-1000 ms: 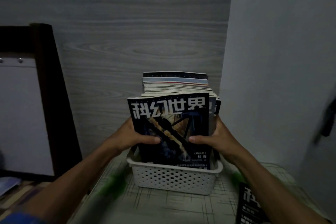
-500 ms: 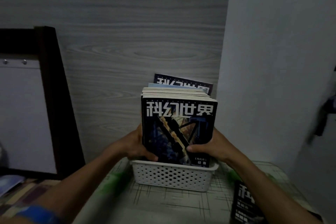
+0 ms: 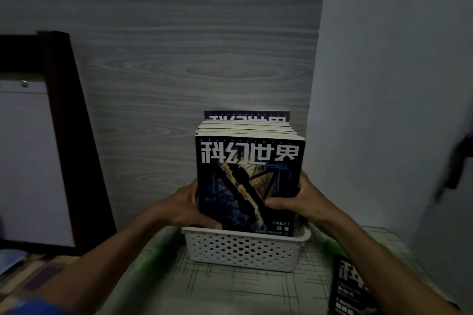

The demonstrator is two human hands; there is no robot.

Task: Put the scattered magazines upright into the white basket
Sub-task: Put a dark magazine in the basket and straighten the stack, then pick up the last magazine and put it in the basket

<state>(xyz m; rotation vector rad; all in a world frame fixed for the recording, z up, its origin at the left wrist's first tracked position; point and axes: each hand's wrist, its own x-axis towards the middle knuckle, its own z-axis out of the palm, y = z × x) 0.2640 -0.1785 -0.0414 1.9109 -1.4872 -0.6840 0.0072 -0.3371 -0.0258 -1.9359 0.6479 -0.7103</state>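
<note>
A white perforated basket stands on the patterned tabletop against the wood-grain panel. Several magazines stand upright in it, packed front to back. The front magazine has a dark cover with large white characters and faces me. My left hand grips the stack's left side, thumb on the front cover's lower left. My right hand grips the right side, thumb pressed on the cover. One more dark magazine lies flat on the table at the lower right, partly under my right forearm.
The wood-grain panel rises right behind the basket and a grey wall closes the right side. A dark wooden frame stands at the left. The patterned table surface extends in front of the basket.
The stack has been pushed back and straightened from a forward lean to upright. My left thumb slid from mid-cover to the lower left edge. The rear magazine's cover now shows above the stack.
</note>
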